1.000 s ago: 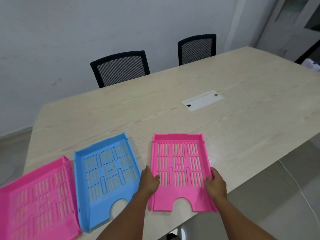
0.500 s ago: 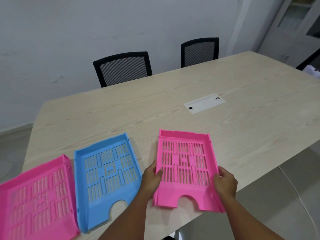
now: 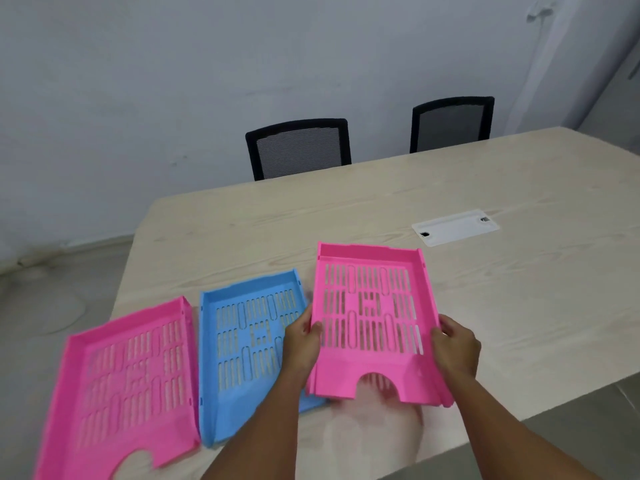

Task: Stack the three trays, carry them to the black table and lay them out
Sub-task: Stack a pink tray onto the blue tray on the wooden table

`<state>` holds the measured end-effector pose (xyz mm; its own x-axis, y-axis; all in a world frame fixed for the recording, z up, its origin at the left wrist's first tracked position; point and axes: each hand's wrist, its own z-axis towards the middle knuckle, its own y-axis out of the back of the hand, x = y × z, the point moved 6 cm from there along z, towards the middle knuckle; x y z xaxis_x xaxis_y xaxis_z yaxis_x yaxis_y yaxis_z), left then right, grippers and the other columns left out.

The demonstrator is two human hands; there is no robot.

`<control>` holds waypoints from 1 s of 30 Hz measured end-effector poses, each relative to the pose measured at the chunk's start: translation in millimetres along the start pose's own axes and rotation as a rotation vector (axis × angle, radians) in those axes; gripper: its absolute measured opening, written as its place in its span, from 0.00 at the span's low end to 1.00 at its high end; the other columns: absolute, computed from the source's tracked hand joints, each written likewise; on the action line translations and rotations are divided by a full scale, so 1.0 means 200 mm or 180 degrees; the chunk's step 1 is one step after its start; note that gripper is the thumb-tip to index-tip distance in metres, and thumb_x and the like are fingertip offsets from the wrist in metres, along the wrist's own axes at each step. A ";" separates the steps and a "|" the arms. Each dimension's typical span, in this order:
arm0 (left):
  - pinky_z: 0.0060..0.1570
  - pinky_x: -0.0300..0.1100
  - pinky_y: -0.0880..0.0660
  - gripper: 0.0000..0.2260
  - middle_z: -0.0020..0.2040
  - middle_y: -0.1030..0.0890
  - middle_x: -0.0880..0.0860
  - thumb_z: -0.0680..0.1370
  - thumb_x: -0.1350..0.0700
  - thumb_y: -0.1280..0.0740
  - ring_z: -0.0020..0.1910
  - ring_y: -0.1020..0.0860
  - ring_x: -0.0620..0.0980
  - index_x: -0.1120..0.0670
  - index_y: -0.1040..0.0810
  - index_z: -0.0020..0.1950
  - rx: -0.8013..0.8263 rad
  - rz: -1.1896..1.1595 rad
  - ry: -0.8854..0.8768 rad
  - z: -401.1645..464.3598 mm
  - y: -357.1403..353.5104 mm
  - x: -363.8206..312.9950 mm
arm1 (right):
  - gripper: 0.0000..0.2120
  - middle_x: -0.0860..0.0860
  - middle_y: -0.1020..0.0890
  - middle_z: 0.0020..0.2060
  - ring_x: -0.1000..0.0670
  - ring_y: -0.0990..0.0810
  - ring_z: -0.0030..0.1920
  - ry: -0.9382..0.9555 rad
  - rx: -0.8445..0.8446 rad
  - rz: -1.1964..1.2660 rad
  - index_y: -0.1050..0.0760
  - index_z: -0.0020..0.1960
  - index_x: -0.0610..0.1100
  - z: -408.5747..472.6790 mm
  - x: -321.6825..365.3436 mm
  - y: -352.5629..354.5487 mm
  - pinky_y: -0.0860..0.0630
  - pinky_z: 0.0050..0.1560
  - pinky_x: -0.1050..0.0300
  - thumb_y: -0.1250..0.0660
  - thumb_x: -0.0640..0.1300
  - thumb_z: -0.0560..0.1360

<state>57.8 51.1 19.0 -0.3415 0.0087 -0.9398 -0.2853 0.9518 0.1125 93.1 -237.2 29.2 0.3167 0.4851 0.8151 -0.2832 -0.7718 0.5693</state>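
Observation:
A pink slotted tray (image 3: 372,320) is held above the light wooden table (image 3: 485,306), its near end lifted and overlapping the right edge of a blue tray (image 3: 249,344). My left hand (image 3: 303,336) grips its left side and my right hand (image 3: 455,344) grips its right side. The blue tray lies flat on the table. A second pink tray (image 3: 128,386) lies flat to the left of the blue one, near the table's corner.
A white cable cover plate (image 3: 455,227) is set into the table behind the held tray. Two black mesh chairs (image 3: 298,148) (image 3: 452,124) stand at the far side against a pale wall. Grey floor shows at the left and lower right.
Both hands have lifted the right pink tray off the table and shifted it left toward the blue tray. The view has turned left.

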 end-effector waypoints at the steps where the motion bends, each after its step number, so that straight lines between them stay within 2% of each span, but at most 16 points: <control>1: 0.59 0.57 0.21 0.20 0.61 0.17 0.55 0.82 0.63 0.39 0.56 0.17 0.58 0.52 0.29 0.74 -0.0074 -0.0011 -0.0018 0.00 0.05 -0.01 | 0.15 0.44 0.15 0.38 0.40 0.19 0.40 0.0050 0.0051 0.0018 0.16 0.50 0.44 0.00 0.04 -0.04 0.20 0.42 0.47 0.40 0.35 0.73; 3: 0.64 0.58 0.24 0.21 0.64 0.19 0.57 0.81 0.65 0.39 0.60 0.19 0.58 0.54 0.29 0.74 -0.0243 -0.0032 -0.0028 0.00 0.15 -0.01 | 0.15 0.45 0.15 0.38 0.41 0.19 0.40 0.0134 0.0171 0.0044 0.16 0.50 0.45 -0.01 0.10 -0.12 0.21 0.41 0.48 0.40 0.35 0.73; 7: 0.62 0.52 0.23 0.20 0.61 0.17 0.57 0.80 0.68 0.38 0.56 0.17 0.54 0.56 0.26 0.71 -0.0615 -0.0135 -0.0047 -0.01 0.36 -0.01 | 0.15 0.45 0.15 0.38 0.41 0.19 0.40 0.0293 0.0447 0.0072 0.16 0.49 0.45 -0.06 0.22 -0.29 0.20 0.42 0.47 0.40 0.35 0.73; 11: 0.66 0.48 0.26 0.21 0.64 0.19 0.57 0.78 0.71 0.39 0.60 0.19 0.52 0.59 0.25 0.70 -0.0920 -0.0198 -0.0054 -0.02 0.54 0.01 | 0.15 0.43 0.14 0.40 0.39 0.19 0.43 0.0475 0.0671 0.0089 0.16 0.51 0.43 -0.12 0.33 -0.45 0.19 0.46 0.44 0.40 0.35 0.74; 12: 0.63 0.44 0.24 0.21 0.63 0.19 0.56 0.78 0.71 0.39 0.56 0.18 0.48 0.59 0.25 0.70 -0.0983 -0.0229 -0.0035 -0.03 0.58 0.02 | 0.15 0.42 0.14 0.41 0.38 0.19 0.43 0.0521 0.0726 0.0082 0.16 0.51 0.43 -0.13 0.36 -0.49 0.20 0.47 0.43 0.40 0.35 0.74; 14: 0.47 0.28 0.23 0.21 0.58 0.17 0.52 0.78 0.72 0.38 0.41 0.19 0.32 0.59 0.24 0.69 -0.1166 -0.0285 -0.0018 -0.03 0.66 0.05 | 0.15 0.42 0.14 0.43 0.38 0.18 0.45 0.0584 0.0842 0.0064 0.16 0.53 0.43 -0.15 0.40 -0.56 0.20 0.49 0.42 0.39 0.35 0.74; 16: 0.35 0.22 0.27 0.21 0.54 0.19 0.46 0.77 0.71 0.38 0.31 0.23 0.28 0.60 0.25 0.70 -0.1349 -0.0322 0.0023 -0.04 0.74 0.09 | 0.15 0.43 0.13 0.44 0.39 0.18 0.45 0.0633 0.0962 0.0048 0.16 0.53 0.44 -0.17 0.43 -0.62 0.20 0.50 0.42 0.38 0.36 0.74; 17: 0.35 0.23 0.27 0.21 0.55 0.20 0.46 0.78 0.71 0.37 0.32 0.22 0.28 0.60 0.26 0.70 -0.1413 -0.0314 0.0065 -0.05 0.77 0.10 | 0.15 0.43 0.13 0.44 0.40 0.18 0.45 0.0660 0.1013 0.0051 0.16 0.54 0.44 -0.19 0.44 -0.66 0.20 0.50 0.43 0.38 0.36 0.74; 18: 0.40 0.26 0.24 0.21 0.58 0.21 0.47 0.78 0.70 0.37 0.37 0.20 0.30 0.60 0.27 0.71 -0.1457 -0.0300 0.0103 -0.06 0.80 0.10 | 0.15 0.44 0.13 0.44 0.40 0.18 0.45 0.0689 0.1059 0.0049 0.16 0.54 0.44 -0.20 0.45 -0.69 0.20 0.50 0.44 0.38 0.36 0.74; 20: 0.58 0.44 0.21 0.21 0.65 0.22 0.53 0.79 0.70 0.38 0.53 0.17 0.47 0.60 0.28 0.72 -0.1483 -0.0344 0.0146 -0.09 0.86 0.11 | 0.15 0.44 0.13 0.45 0.40 0.18 0.45 0.0770 0.1155 0.0024 0.16 0.54 0.44 -0.23 0.47 -0.74 0.20 0.50 0.44 0.38 0.36 0.74; 22: 0.66 0.56 0.26 0.21 0.67 0.21 0.58 0.79 0.69 0.38 0.62 0.20 0.56 0.59 0.28 0.72 -0.1554 -0.0366 0.0183 -0.11 0.91 0.13 | 0.15 0.43 0.13 0.44 0.41 0.18 0.44 0.0853 0.1259 0.0014 0.16 0.54 0.43 -0.26 0.48 -0.80 0.19 0.49 0.45 0.39 0.35 0.74; 24: 0.62 0.50 0.22 0.21 0.64 0.19 0.56 0.78 0.69 0.38 0.57 0.18 0.52 0.58 0.27 0.71 -0.1679 -0.0308 0.0243 -0.13 0.97 0.17 | 0.16 0.44 0.13 0.44 0.42 0.18 0.42 0.0917 0.1351 0.0008 0.16 0.55 0.43 -0.30 0.49 -0.85 0.19 0.47 0.48 0.39 0.34 0.74; 25: 0.54 0.42 0.19 0.21 0.61 0.17 0.54 0.78 0.69 0.37 0.51 0.16 0.46 0.57 0.26 0.71 -0.1728 -0.0289 0.0266 -0.15 1.00 0.19 | 0.16 0.44 0.13 0.43 0.42 0.18 0.41 0.0967 0.1387 -0.0002 0.16 0.55 0.43 -0.32 0.50 -0.87 0.20 0.47 0.48 0.39 0.34 0.74; 27: 0.37 0.29 0.22 0.21 0.51 0.15 0.43 0.79 0.68 0.37 0.39 0.18 0.34 0.55 0.25 0.70 -0.1745 -0.0253 0.0272 -0.15 1.04 0.23 | 0.15 0.43 0.13 0.42 0.42 0.18 0.41 0.1074 0.1431 -0.0023 0.16 0.53 0.42 -0.35 0.50 -0.91 0.19 0.46 0.47 0.39 0.33 0.74; 28: 0.35 0.27 0.24 0.21 0.48 0.16 0.40 0.79 0.68 0.37 0.36 0.18 0.32 0.54 0.25 0.70 -0.1733 -0.0235 0.0290 -0.16 1.06 0.25 | 0.14 0.43 0.14 0.41 0.41 0.17 0.41 0.1101 0.1446 -0.0040 0.16 0.52 0.42 -0.36 0.50 -0.92 0.19 0.46 0.47 0.38 0.33 0.74; 30: 0.39 0.29 0.22 0.21 0.54 0.17 0.43 0.79 0.67 0.37 0.38 0.19 0.32 0.54 0.27 0.71 -0.1695 -0.0221 0.0308 -0.17 1.07 0.27 | 0.14 0.43 0.14 0.40 0.41 0.17 0.40 0.1107 0.1489 -0.0094 0.16 0.52 0.42 -0.37 0.49 -0.95 0.20 0.44 0.48 0.38 0.34 0.74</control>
<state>-51.5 244.6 3.4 -0.3794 -0.1008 -0.9197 -0.7157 0.6620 0.2227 110.3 -12.4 9.8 -0.0198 0.5547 0.8318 0.1761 -0.8170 0.5490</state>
